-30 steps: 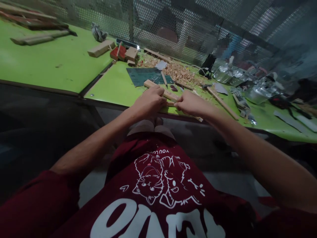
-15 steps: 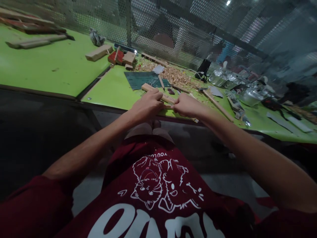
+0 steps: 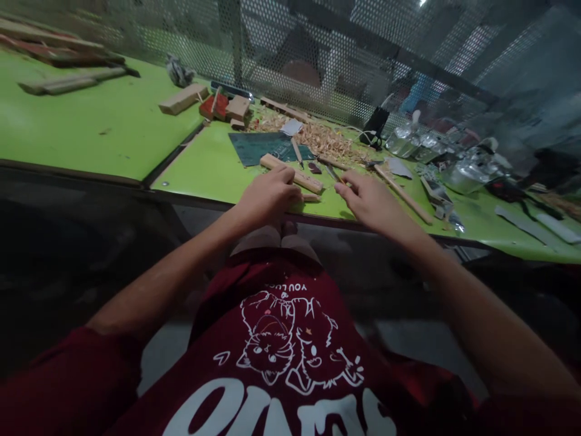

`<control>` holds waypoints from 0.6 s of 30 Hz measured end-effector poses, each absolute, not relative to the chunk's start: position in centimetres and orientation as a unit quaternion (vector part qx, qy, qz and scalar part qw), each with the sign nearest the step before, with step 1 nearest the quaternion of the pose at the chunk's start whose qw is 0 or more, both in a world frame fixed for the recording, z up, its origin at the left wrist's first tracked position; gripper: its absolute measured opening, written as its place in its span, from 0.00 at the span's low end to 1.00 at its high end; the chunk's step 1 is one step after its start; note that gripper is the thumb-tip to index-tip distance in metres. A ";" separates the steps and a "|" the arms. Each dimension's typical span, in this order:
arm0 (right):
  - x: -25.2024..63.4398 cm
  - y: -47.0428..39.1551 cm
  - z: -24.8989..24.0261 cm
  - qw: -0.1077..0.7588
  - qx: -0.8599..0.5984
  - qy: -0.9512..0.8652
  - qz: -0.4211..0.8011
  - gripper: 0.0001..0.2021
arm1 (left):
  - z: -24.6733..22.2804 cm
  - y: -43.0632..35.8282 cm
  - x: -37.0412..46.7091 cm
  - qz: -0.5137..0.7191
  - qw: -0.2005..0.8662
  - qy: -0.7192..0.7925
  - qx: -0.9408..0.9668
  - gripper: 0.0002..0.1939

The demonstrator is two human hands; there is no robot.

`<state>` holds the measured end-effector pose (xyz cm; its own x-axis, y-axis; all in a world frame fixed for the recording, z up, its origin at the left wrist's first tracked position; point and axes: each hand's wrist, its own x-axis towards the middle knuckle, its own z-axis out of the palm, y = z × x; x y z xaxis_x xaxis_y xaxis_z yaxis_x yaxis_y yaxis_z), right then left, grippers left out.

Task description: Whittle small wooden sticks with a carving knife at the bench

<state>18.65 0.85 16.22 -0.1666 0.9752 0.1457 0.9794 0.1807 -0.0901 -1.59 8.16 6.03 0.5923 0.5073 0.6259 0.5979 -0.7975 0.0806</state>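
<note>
My left hand point(image 3: 271, 192) is closed around a narrow wooden stick point(image 3: 311, 197) at the table's front edge; its light tip sticks out to the right. Just behind the knuckles lies a thicker wooden block point(image 3: 306, 179). To the right, my right hand point(image 3: 370, 197) is raised slightly apart from the wood, fingers curled and thumb toward the fingertips. By its fingertips a slim tool with a grey blade-like end point(image 3: 333, 174) points away from me, with a bit of yellow beside it. Whether the fingers hold this tool or something else thin is hidden.
Behind are a green cutting mat point(image 3: 254, 148), a wooden-handled tool point(image 3: 297, 152) and a pile of shavings point(image 3: 329, 138). A hammer point(image 3: 403, 192) lies to the right, near plastic-wrapped items point(image 3: 467, 172). Wood blocks point(image 3: 184, 100) stand back left, before a perforated metal screen point(image 3: 295, 66).
My right hand has moved right and away from the wood, uncovering the block's end and the stick's tip. The thin yellow strip below that hand is gone from view. My left hand stays put.
</note>
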 end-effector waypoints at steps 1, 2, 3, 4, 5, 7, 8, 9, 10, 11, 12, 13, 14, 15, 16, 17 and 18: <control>19.1 0.9 15.4 0.092 -0.635 -0.767 0.000 0.12 | 6.1 8.0 -1.6 -0.330 0.068 -0.317 -0.887 0.18; 19.5 1.0 14.6 0.096 -0.631 -0.770 0.013 0.13 | 6.1 7.8 -1.6 -0.332 0.066 -0.322 -0.884 0.18; 19.8 1.0 13.9 0.097 -0.630 -0.770 0.020 0.13 | 6.1 7.6 -1.6 -0.331 0.062 -0.326 -0.883 0.18; 19.9 1.0 13.4 0.091 -0.632 -0.769 0.019 0.13 | 6.2 7.5 -1.6 -0.329 0.058 -0.330 -0.883 0.17; 19.8 1.0 13.0 0.074 -0.638 -0.766 0.010 0.14 | 6.2 7.3 -1.5 -0.324 0.053 -0.336 -0.883 0.17; 19.4 1.0 12.5 0.019 -0.654 -0.756 -0.023 0.16 | 6.3 7.2 -1.5 -0.312 0.046 -0.348 -0.883 0.17; 19.1 1.0 12.4 -0.008 -0.659 -0.751 -0.037 0.17 | 6.2 7.1 -1.4 -0.307 0.046 -0.354 -0.882 0.17; 18.8 1.1 12.3 -0.030 -0.663 -0.747 -0.046 0.18 | 6.2 7.1 -1.4 -0.303 0.049 -0.360 -0.881 0.18; 18.5 1.2 12.2 -0.044 -0.664 -0.745 -0.050 0.19 | 6.2 7.1 -1.3 -0.300 0.056 -0.366 -0.879 0.18; 18.3 1.4 12.0 -0.050 -0.665 -0.743 -0.052 0.19 | 6.1 7.1 -1.2 -0.298 0.064 -0.371 -0.877 0.19; 18.2 1.6 11.8 -0.052 -0.664 -0.744 -0.053 0.20 | 6.1 7.1 -1.1 -0.294 0.071 -0.374 -0.877 0.20; 18.1 1.8 11.6 -0.055 -0.662 -0.745 -0.058 0.20 | 6.1 7.1 -1.0 -0.289 0.076 -0.377 -0.877 0.20; 18.0 1.9 11.3 -0.059 -0.657 -0.749 -0.065 0.21 | 6.1 7.1 -1.0 -0.284 0.079 -0.379 -0.877 0.21; 17.9 2.0 11.0 -0.063 -0.651 -0.753 -0.072 0.21 | 6.1 7.0 -0.9 -0.280 0.079 -0.380 -0.878 0.21; 17.8 2.0 10.8 -0.066 -0.646 -0.756 -0.082 0.21 | 6.1 7.0 -0.9 -0.276 0.079 -0.379 -0.880 0.21; 17.7 1.9 10.6 -0.070 -0.641 -0.759 -0.090 0.21 | 6.2 6.9 -0.9 -0.274 0.078 -0.378 -0.881 0.20; 17.5 1.8 10.5 -0.074 -0.639 -0.760 -0.098 0.21 | 6.3 6.9 -0.9 -0.273 0.077 -0.378 -0.881 0.20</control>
